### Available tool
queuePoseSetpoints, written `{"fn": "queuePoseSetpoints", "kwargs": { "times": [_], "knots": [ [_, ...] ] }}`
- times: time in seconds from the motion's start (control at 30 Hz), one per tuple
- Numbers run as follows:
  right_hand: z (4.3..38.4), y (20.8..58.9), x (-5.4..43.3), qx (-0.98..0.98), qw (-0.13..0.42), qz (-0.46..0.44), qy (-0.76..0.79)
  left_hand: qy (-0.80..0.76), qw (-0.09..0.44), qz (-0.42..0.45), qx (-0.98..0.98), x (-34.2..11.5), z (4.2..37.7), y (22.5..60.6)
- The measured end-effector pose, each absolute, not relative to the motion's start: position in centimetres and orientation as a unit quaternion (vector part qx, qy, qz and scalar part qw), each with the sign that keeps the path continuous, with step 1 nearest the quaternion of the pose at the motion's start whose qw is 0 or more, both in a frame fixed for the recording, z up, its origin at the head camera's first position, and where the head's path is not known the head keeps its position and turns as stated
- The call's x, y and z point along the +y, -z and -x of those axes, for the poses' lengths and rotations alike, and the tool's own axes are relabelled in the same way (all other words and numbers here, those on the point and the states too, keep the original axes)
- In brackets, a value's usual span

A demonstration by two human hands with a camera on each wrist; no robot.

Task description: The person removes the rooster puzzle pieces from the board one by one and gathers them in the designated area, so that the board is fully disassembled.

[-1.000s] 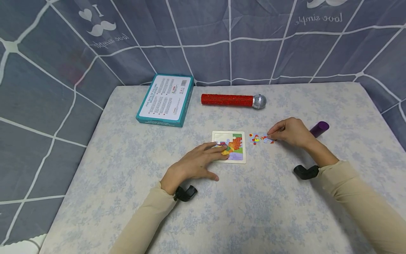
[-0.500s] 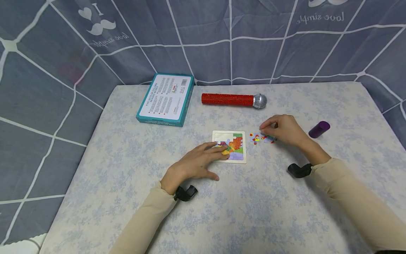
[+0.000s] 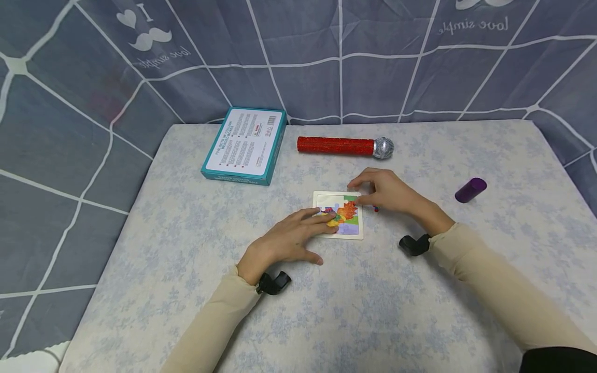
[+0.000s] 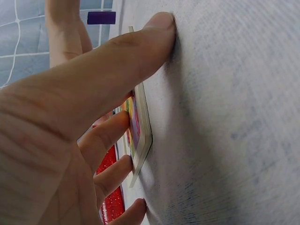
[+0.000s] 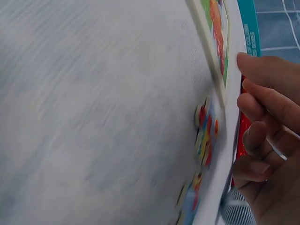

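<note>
A small jigsaw puzzle in a white frame lies mid-table, with a colourful picture partly filled in and a pale bare patch at its upper left. My left hand rests its fingertips on the puzzle's left side, fingers spread, thumb on the tablecloth. Over the frame's upper right corner hovers my right hand, thumb and index finger apart, the other fingers loosely curled. Nothing shows between its fingers in the right wrist view. Loose puzzle pieces lie beside the frame, mostly hidden under the right hand in the head view.
Behind the puzzle lies a red glittery microphone with a silver head. A teal box with a white printed label is at the back left. To the right is a purple cylinder. A grey-blue curtain hangs behind the table.
My right hand has moved left from the loose pieces to the puzzle's upper right corner, its thumb and index finger spreading apart. My left hand has stayed in place.
</note>
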State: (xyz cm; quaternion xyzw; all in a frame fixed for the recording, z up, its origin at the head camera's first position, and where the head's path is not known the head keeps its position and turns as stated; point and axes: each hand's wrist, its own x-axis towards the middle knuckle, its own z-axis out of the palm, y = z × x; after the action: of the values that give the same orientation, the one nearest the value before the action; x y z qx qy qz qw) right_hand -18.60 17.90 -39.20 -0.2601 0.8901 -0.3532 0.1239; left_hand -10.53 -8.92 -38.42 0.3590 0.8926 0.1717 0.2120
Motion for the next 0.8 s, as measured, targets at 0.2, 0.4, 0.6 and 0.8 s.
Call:
{"fn": "queuePoseSetpoints", "kwargs": {
  "times": [0.2, 0.4, 0.6, 0.8],
  "knots": [
    [19.0, 38.8, 16.9, 0.877, 0.164, 0.304, 0.335, -0.166, 0.211, -0.363, 0.892, -8.8, 10.6, 38.4],
    [19.2, 38.4, 16.6, 0.891, 0.173, 0.330, 0.258, -0.168, 0.209, -0.363, 0.892, -8.7, 10.6, 38.4],
    [19.4, 37.6, 16.4, 0.912, 0.171, 0.341, 0.153, -0.165, 0.208, -0.363, 0.893, -8.7, 10.6, 38.4],
    [19.5, 37.1, 15.8, 0.916, 0.169, 0.350, 0.099, -0.167, 0.211, -0.359, 0.894, -8.8, 10.6, 38.5]
  ]
}}
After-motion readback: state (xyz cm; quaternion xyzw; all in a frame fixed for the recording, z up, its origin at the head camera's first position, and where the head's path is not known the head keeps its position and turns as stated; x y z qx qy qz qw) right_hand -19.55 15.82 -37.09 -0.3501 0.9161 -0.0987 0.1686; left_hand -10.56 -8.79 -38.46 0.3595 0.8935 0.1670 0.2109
